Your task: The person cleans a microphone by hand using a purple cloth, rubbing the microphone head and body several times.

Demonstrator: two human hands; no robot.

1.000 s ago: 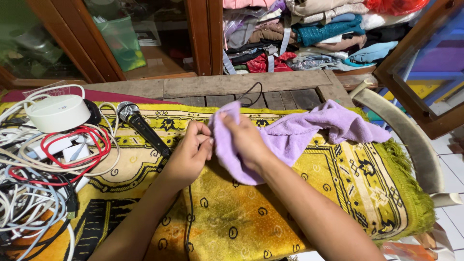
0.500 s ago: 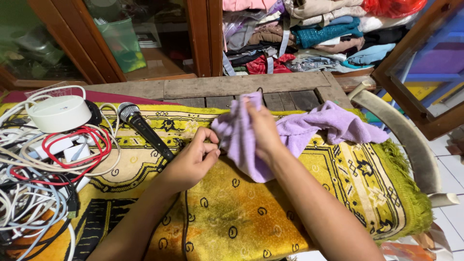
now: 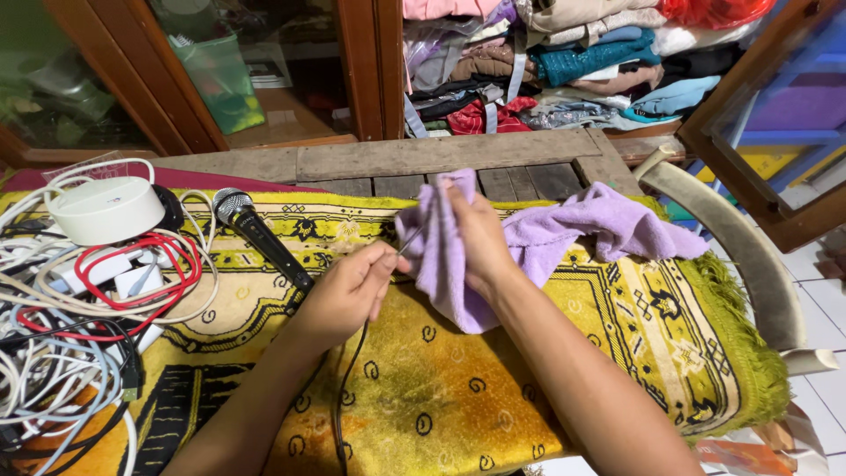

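far left: a tangle of white, red and black cables point(image 3: 79, 326) lies on the yellow patterned fringed mat point(image 3: 493, 397), with a round white plastic device point(image 3: 104, 210) sitting on top of the pile. just right of it a black handheld microphone with a silver mesh head point(image 3: 260, 234) lies at a slant on the mat. left hand point(image 3: 348, 291): thumb and forefinger pinched together on a thin needle-like metal pin point(image 3: 411, 240), whose tip meets the cloth; a thin black cord point(image 3: 345, 388) runs down from under this hand. the soft lilac terry-cloth towel point(image 3: 564, 234), crumpled, is lifted at its left end and trails right across the mat. right hand point(image 3: 476, 238): fingers closed on the raised fold of the towel, holding it upright. behind, a wooden cupboard point(image 3: 370, 70) holds stacked folded clothes point(image 3: 564, 62); a green bag point(image 3: 220, 79) stands in its left compartment.
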